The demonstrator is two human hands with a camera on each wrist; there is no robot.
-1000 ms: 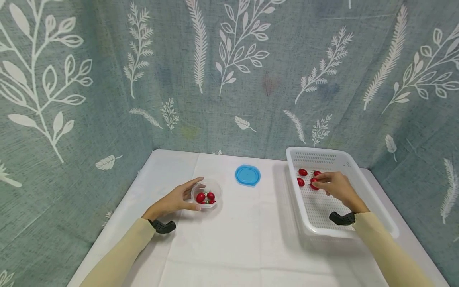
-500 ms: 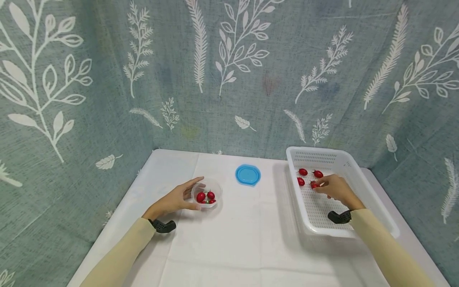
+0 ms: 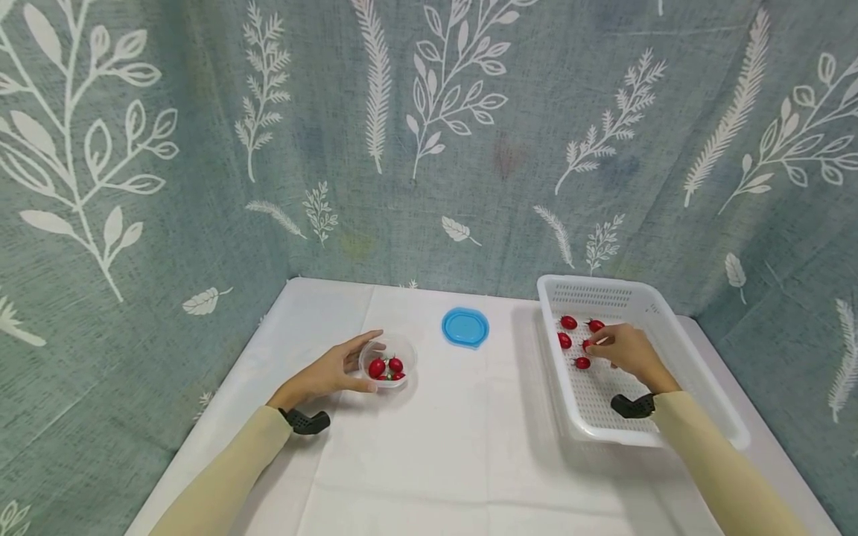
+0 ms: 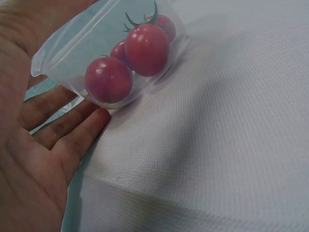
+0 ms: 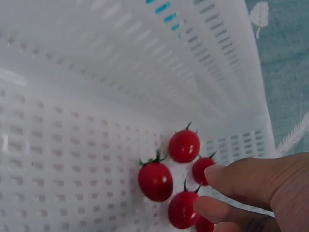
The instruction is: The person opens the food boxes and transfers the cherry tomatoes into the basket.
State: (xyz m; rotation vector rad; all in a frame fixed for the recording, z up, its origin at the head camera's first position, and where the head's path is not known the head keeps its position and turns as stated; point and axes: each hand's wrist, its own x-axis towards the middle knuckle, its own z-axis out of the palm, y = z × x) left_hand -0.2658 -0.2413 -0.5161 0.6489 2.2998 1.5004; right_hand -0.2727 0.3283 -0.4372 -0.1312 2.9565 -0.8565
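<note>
My left hand (image 3: 338, 366) holds a small clear plastic tub (image 4: 91, 34) from its left side. Fingers reach behind it and the thumb lies along its front. Several cherry tomatoes (image 4: 147, 50) with green stems lie inside. Over the white perforated basket (image 3: 566, 406) on the right, my right hand (image 3: 630, 350) reaches down among more cherry tomatoes. Its index fingertip (image 5: 205, 208) is right at one cherry tomato (image 5: 181, 212), with the thumb apart above it. Another cherry tomato (image 5: 155, 181) lies on the basket floor nearest the front.
A blue lid (image 3: 465, 327) lies flat on the white-clothed table (image 3: 429, 454), between tub and basket. A grey-green curtain (image 3: 429, 149) with white leaf prints hangs behind and along both sides.
A cherry tomato now shows on the basket floor just in front of my right fingers, where none showed before. My right hand has shifted slightly left; my left hand stays at the tub.
</note>
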